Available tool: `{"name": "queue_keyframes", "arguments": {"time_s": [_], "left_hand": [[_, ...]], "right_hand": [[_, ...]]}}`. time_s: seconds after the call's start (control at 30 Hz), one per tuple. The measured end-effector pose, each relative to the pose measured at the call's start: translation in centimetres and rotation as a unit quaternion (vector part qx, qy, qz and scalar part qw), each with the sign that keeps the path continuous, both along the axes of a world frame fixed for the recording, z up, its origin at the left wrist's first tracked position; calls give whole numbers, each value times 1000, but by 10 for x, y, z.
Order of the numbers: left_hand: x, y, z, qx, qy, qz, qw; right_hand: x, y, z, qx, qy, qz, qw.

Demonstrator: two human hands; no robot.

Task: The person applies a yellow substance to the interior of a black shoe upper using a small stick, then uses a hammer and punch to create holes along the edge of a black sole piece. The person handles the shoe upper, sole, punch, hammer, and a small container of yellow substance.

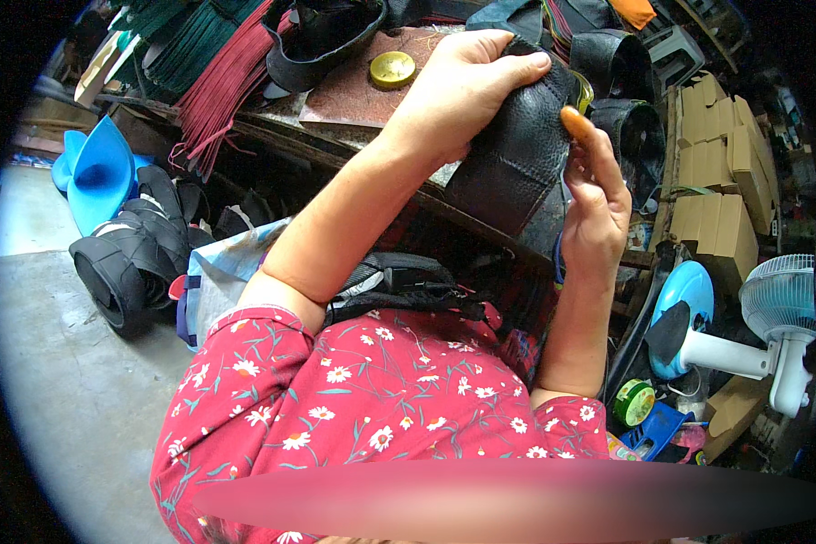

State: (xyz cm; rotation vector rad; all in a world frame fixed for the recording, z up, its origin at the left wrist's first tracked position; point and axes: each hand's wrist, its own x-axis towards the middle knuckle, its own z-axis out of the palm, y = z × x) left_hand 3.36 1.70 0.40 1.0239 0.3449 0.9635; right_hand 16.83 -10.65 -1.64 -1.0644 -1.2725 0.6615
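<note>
My left hand (pixel 467 80) grips the upper edge of a black grained leather piece (pixel 515 159), thumb on top and fingers behind it. The piece hangs tilted over the front edge of the workbench. To its right, my right hand (pixel 598 195) is raised, with nothing visible in it. One of its fingers stretches toward the leather's right edge, its tip coated orange-brown. A yellow-green strip (pixel 584 92) shows beside that fingertip; what it belongs to is unclear. Beyond my left forearm, a round yellow dish (pixel 393 70) rests on a reddish-brown board (pixel 346 107).
Red cords (pixel 229 89) hang off the bench at left, near a curved black leather band (pixel 326 50). More black bands (pixel 639 136) lie at right. Cardboard boxes (pixel 718 227) and a white fan (pixel 780 295) stand beyond. Blue shapes (pixel 109 177) and black rolls (pixel 140 249) are on the left.
</note>
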Motion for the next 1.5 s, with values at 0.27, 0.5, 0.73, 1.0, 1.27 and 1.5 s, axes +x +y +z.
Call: {"name": "queue_keyframes", "arguments": {"time_s": [0.27, 0.5, 0.73, 1.0, 1.27, 1.5], "left_hand": [[11, 22, -19, -40, -42, -20, 998], [14, 34, -17, -42, -87, -7, 995], [-3, 19, 6, -57, -190, -145, 969], [-1, -11, 14, 76, -45, 49, 995], [-4, 3, 13, -47, -97, -22, 994], [-6, 3, 11, -76, -85, -65, 991]], "right_hand": [[3, 1, 4, 44, -180, -26, 982], [3, 7, 13, 93, -246, -57, 963], [5, 16, 28, 66, -98, -193, 974], [5, 30, 27, 97, -54, -141, 984], [15, 27, 22, 111, -201, -71, 971], [16, 27, 25, 144, -362, -192, 901]]}}
